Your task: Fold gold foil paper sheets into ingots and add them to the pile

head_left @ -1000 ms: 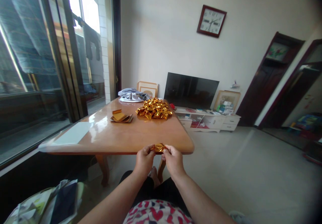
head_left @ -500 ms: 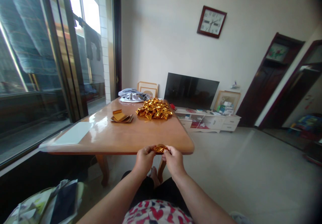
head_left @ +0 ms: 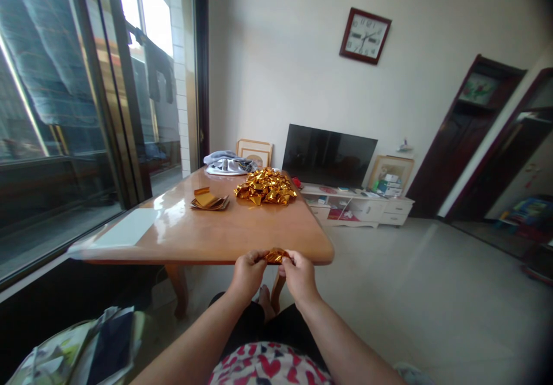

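A wooden table [head_left: 207,232] fills the middle of a living room, with a dark television [head_left: 329,154] on a low white stand [head_left: 367,206] against the far wall and a square clock [head_left: 365,36] above it. On the tabletop lie a white sheet [head_left: 126,227] near the window side, a bundle of grey cloth [head_left: 227,163] at the far end, a heap of folded gold foil pieces [head_left: 265,187] and, just beside the heap, a small stack of flat gold foil sheets [head_left: 208,200]. At the near edge of the table the seated person holds one gold foil piece [head_left: 275,255] between both hands, off the tabletop and level with its rim. The left hand [head_left: 248,274] is curled closed, thumb and fingertips pinching the foil's left end; the right hand [head_left: 299,275] is closed the same way on the right end, the two hands nearly touching. The work looks to be in mid-fold (the piece already crumpled into shape, though its exact form is too small to tell). Finishing it would likely call for a firm, careful pinch along the crease, since thin foil tears and springs back easily, with the heap on the table well apart from the hands.
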A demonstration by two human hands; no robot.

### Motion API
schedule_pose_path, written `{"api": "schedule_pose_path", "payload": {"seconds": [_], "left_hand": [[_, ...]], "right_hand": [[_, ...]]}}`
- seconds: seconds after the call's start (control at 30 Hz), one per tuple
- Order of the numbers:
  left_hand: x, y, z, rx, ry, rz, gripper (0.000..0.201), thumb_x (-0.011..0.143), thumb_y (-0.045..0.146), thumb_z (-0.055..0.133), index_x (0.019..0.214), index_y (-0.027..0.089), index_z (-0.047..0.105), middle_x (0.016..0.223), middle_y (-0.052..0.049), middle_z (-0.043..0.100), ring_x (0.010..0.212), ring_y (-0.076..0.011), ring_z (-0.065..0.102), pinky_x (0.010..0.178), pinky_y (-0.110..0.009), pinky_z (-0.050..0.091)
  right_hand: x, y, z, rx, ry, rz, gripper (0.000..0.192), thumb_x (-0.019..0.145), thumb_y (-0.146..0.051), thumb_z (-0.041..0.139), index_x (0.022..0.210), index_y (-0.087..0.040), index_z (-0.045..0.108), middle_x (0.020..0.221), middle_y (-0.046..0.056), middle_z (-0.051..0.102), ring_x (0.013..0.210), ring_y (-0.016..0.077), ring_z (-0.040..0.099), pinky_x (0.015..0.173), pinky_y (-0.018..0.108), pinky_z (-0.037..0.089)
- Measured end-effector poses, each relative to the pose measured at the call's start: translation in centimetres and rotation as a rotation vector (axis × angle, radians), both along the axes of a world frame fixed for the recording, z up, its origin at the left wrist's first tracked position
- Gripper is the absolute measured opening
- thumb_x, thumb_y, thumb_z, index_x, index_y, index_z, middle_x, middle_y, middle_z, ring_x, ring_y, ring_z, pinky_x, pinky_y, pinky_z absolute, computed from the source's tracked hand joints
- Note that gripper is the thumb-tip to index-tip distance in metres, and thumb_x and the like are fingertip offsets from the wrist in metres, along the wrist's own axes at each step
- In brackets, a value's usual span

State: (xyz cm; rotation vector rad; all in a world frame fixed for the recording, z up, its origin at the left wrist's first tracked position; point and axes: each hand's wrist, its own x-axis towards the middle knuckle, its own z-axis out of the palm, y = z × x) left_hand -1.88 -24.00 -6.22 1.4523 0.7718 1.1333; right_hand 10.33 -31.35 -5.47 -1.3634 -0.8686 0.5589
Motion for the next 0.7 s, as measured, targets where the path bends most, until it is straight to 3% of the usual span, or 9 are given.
{"api": "schedule_pose_path", "payload": {"seconds": [0.3, 0.5, 0.7], "left_hand": [[-0.5, -0.3, 0.6, 0.136, 0.153, 0.058, 0.024, 0.07, 0.014, 0.059, 0.08, 0.019, 0.08, 0.079, -0.004, 0.078, 0.08, -0.0241, 0.07, 0.074, -0.03, 0.05], [-1.4, -0.1, 1.5, 0.06, 0.105, 0.07, 0.022, 0.073, 0.024, 0.062, 0.085, 0.017, 0.08, 0.082, -0.005, 0.077, 0.079, -0.0242, 0.069, 0.071, -0.03, 0.049], [-2.7, 0.0, 1.5, -0.003, 0.134, 0.109, 0.018, 0.072, 0.031, 0.064, 0.073, 0.015, 0.073, 0.058, 0.0, 0.063, 0.057, -0.0158, 0.054, 0.055, -0.025, 0.037]], "right_hand": [[0.0, 0.2, 0.0, 0.002, 0.01, 0.002, 0.031, 0.079, -0.039, 0.061, 0.097, -0.017, 0.075, 0.073, 0.004, 0.074, 0.063, 0.0219, 0.069, 0.06, 0.032, 0.057], [-0.2, 0.3, 0.6, -0.006, 0.025, 0.024, 0.036, 0.079, -0.04, 0.063, 0.104, -0.015, 0.072, 0.072, 0.004, 0.072, 0.063, 0.0215, 0.069, 0.06, 0.032, 0.057], [-0.5, 0.2, 1.1, -0.034, -0.008, 0.015, 0.03, 0.078, -0.045, 0.066, 0.085, -0.016, 0.067, 0.07, 0.005, 0.07, 0.058, 0.0204, 0.067, 0.055, 0.03, 0.055]]}}
